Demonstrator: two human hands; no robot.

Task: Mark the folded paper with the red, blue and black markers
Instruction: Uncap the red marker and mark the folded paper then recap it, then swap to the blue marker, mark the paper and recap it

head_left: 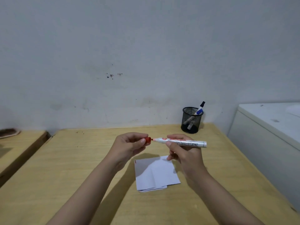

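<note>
At the far left a second wooden surface (21,143) runs beside the table (81,168), with a dark, blurred thing (9,132) on its far end that cannot be made out. The table is pale wood and meets a white, stained wall (113,62) at its far edge.

The left hand (128,146) is raised above the table left of centre, fingers curled, pinching the red cap (148,139) between thumb and forefinger. The cap's open end faces right and sits just off the marker's tip; whether they touch cannot be told.

Below and between the hands, the folded paper (155,173) lies flat on the table, white, with creases across it and its layered edges showing at the near side. A small red mark (135,162) sits at its far left corner. The hands' shadows fall over its left part.

The right hand (183,153) grips the red marker (180,142) around the middle of its white barrel, fingers closed about it. The marker lies level, tip pointing left toward the cap, blunt end to the right, held above the paper's far edge.

Farther right, near the wall, a black mesh cup (191,120) stands on the table's far right corner, well apart from the hands. Two markers lean in it: the blue one (198,112) and the black one (203,104) poke above the rim.

A white cabinet (267,135) stands to the right of the table.
</note>
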